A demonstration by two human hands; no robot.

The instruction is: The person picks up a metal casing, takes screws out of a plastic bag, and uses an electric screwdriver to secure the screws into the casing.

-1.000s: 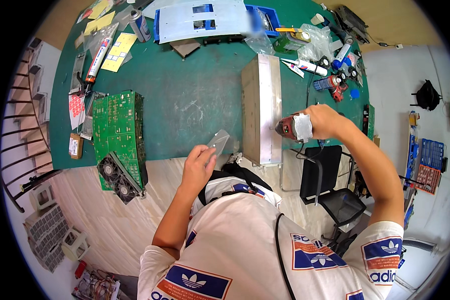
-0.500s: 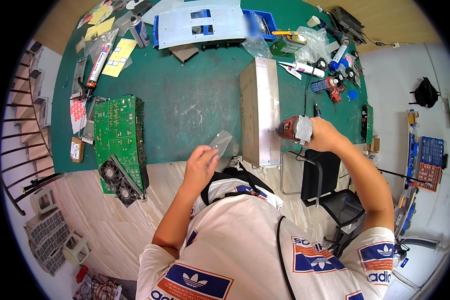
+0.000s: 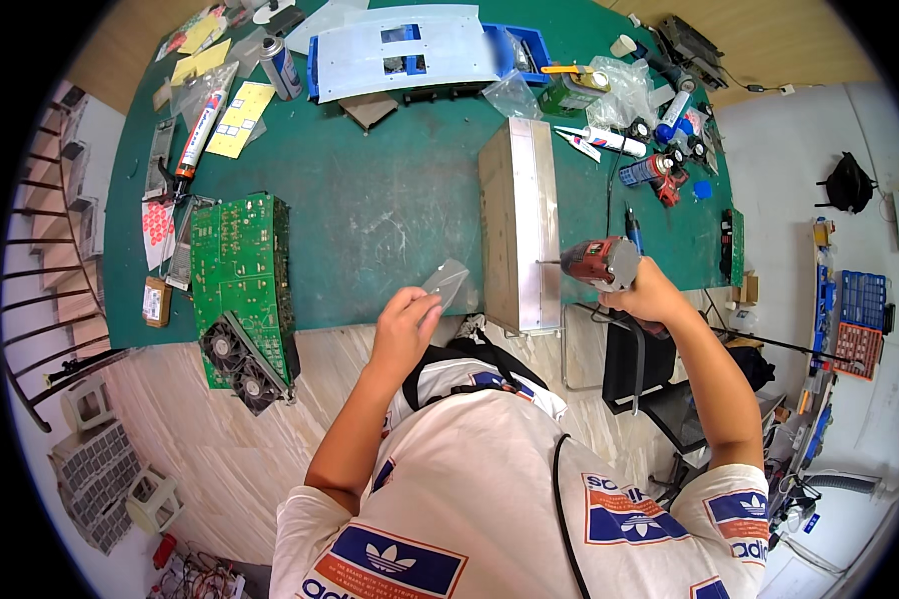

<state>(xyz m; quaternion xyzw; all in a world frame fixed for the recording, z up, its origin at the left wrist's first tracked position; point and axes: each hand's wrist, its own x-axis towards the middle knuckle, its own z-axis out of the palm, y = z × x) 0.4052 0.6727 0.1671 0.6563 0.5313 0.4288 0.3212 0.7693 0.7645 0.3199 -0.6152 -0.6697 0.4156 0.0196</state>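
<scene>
My right hand [image 3: 649, 296] is wrapped round the grip of a red cordless drill [image 3: 595, 262]. Its bit points left, over the right part of a long metal case [image 3: 534, 220]; whether the tip touches the case I cannot tell. This case has a shiny silver top and a brownish side, and stands at the table's near edge. Between the fingers of my left hand [image 3: 406, 321] is a small clear plastic sheet [image 3: 449, 284], held just left of the case.
A green circuit board [image 3: 238, 245] with black fans [image 3: 240, 364] overhangs the near edge at left. At the back, a pale perforated panel [image 3: 405, 40] lies over blue bins [image 3: 524, 48]. Spray cans [image 3: 644, 170] and tubes stand at right, beside a blue-handled screwdriver [image 3: 633, 232].
My right hand has come slightly nearer to me, and the drill has turned and shifted a little right. My left hand keeps the plastic sheet in nearly the same place.
</scene>
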